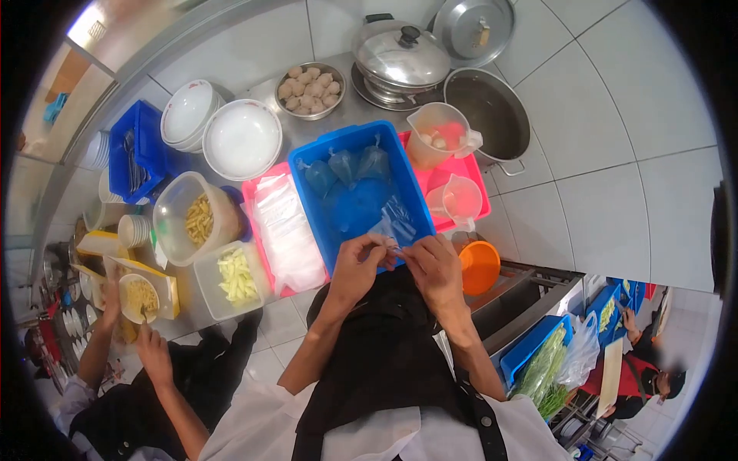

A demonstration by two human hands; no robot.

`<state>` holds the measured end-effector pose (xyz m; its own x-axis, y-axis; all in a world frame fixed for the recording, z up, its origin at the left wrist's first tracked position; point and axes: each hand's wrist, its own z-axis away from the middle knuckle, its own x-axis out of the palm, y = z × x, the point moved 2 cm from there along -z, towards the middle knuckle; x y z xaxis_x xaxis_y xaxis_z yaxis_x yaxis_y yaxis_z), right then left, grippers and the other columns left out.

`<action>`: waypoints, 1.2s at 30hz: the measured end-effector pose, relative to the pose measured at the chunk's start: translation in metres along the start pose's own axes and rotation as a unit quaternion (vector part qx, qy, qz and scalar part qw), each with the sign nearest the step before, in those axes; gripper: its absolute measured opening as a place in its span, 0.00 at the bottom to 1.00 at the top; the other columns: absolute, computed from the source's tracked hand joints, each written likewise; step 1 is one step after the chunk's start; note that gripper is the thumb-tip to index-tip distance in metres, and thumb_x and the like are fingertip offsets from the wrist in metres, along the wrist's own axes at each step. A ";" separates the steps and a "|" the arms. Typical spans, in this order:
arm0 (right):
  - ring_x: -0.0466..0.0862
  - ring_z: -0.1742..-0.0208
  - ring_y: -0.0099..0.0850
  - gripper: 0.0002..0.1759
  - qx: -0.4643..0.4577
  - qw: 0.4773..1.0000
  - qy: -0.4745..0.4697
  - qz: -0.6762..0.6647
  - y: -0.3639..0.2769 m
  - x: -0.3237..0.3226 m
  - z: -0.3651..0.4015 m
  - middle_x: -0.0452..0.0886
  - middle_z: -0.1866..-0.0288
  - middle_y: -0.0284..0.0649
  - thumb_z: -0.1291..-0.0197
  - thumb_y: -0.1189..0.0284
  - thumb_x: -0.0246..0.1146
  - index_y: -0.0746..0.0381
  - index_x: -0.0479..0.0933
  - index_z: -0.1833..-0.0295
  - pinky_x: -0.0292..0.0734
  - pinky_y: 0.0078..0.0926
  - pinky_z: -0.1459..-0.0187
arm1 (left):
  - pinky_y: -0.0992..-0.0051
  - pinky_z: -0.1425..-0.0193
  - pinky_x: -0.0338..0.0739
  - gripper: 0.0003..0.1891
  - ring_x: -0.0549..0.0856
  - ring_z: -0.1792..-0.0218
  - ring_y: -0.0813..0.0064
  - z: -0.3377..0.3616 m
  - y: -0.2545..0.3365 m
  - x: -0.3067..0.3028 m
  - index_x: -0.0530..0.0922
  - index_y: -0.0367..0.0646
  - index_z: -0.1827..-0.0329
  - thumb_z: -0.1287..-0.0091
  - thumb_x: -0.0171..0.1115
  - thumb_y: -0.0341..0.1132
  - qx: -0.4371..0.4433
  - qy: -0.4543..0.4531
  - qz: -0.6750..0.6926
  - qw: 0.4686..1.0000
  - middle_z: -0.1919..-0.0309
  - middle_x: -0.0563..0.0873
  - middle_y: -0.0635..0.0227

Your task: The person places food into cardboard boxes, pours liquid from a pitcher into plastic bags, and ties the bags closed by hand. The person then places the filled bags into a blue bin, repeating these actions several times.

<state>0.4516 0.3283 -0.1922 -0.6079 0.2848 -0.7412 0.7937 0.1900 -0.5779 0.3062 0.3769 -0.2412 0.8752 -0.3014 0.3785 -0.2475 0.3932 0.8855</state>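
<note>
Over the near edge of a blue tub, my left hand and my right hand pinch the gathered top of a clear plastic bag. The fingertips of both hands nearly meet at the bag's neck. Whether a tie is between the fingers is too small to tell. The bag hangs away from me into the tub. Three knotted clear bags, one of them a filled bag, lie at the tub's far end. To the left, a pink tray carries a stack of flat plastic bags.
Two plastic jugs, including a larger jug, stand in a pink tray at right. Behind are a meatball bowl, a lidded pot and an open pot. A co-worker at left holds a noodle bowl.
</note>
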 end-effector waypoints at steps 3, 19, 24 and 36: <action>0.77 0.62 0.37 0.09 -0.042 0.997 -0.021 0.058 0.000 -0.003 -0.001 0.75 0.68 0.36 0.55 0.79 0.70 0.60 0.79 0.67 0.72 0.36 0.60 | 0.78 0.61 0.81 0.08 0.84 0.68 0.78 0.002 0.009 0.004 0.82 0.32 0.60 0.29 0.58 0.29 -0.072 0.001 0.066 0.995 0.69 0.85 0.65; 0.82 0.63 0.21 0.04 0.270 0.912 -0.141 -0.274 0.014 0.024 -0.004 0.85 0.66 0.36 0.39 0.79 0.67 0.68 0.82 0.59 0.75 0.19 0.58 | 0.78 0.64 0.78 0.11 0.82 0.71 0.83 0.008 -0.002 -0.007 0.80 0.33 0.68 0.32 0.66 0.33 0.009 0.067 -0.118 0.991 0.74 0.85 0.68; 0.79 0.59 0.24 0.04 0.427 0.660 -0.088 -0.612 0.021 0.021 -0.007 0.82 0.62 0.34 0.34 0.73 0.63 0.62 0.78 0.58 0.72 0.23 0.54 | 0.77 0.59 0.80 0.11 0.83 0.68 0.82 0.012 -0.018 -0.016 0.73 0.38 0.70 0.31 0.64 0.32 0.021 0.057 -0.009 0.998 0.73 0.83 0.69; 0.78 0.57 0.24 0.06 0.430 0.695 -0.154 -0.556 0.037 0.037 -0.004 0.79 0.59 0.31 0.31 0.70 0.60 0.60 0.77 0.58 0.73 0.26 0.54 | 0.74 0.51 0.77 0.08 0.81 0.57 0.80 0.014 -0.024 -0.041 0.79 0.43 0.54 0.32 0.65 0.33 -0.160 -0.075 0.194 0.965 0.63 0.82 0.72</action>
<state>0.4582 0.3498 -0.2397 -0.9151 0.1709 0.3651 -0.3972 -0.5370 -0.7442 0.2705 0.3674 -0.2737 0.6660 -0.1900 0.7214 -0.3830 0.7427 0.5492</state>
